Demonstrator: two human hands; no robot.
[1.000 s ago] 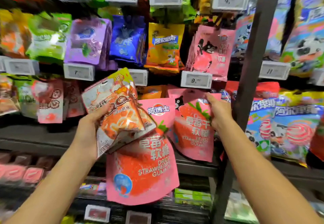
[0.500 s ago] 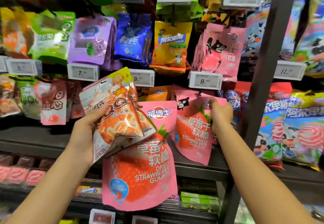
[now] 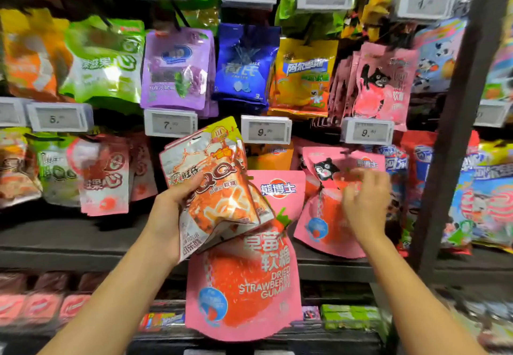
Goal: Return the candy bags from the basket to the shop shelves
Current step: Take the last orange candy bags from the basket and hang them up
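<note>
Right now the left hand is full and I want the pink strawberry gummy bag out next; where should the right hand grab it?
Pinch the pink strawberry gummy bag at its free right edge, coming from the right; the orange bags and left hand cover its upper left.

light: bright, even, from above | glare: sheen on bags (image 3: 177, 68) | blur: right hand (image 3: 363, 202) smeared, edges soft | distortion: wide-angle bend at upright post (image 3: 455, 121)

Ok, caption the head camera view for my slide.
Left hand holds candy bags while right hand reaches a pink strawberry gummy bag hanging on the shelf.
</note>
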